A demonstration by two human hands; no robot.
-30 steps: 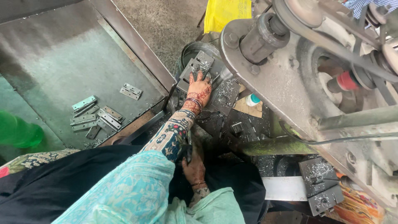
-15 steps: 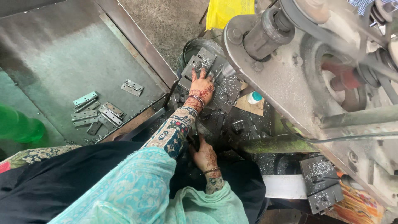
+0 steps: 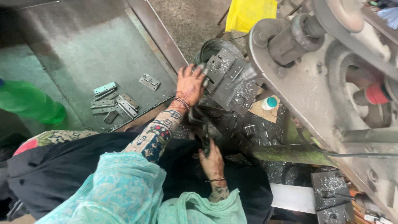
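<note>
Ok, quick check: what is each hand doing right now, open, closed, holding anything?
Left hand: fingers curled on a metal piece at the machine's block.
Right hand: closed around a dark lever.

I can't see my right hand (image 3: 213, 161) fingertips; they vanish into the dark gap under the press. My left hand (image 3: 190, 85) covers whatever it grips. The green bottle (image 3: 29, 101) is blurred and cut off at the left edge.

Speckled grey concrete floor (image 3: 186, 23) under dim light; a greenish steel tray (image 3: 78, 54) slopes left, and what may be a yellow bag (image 3: 248, 12) lies beyond.
</note>
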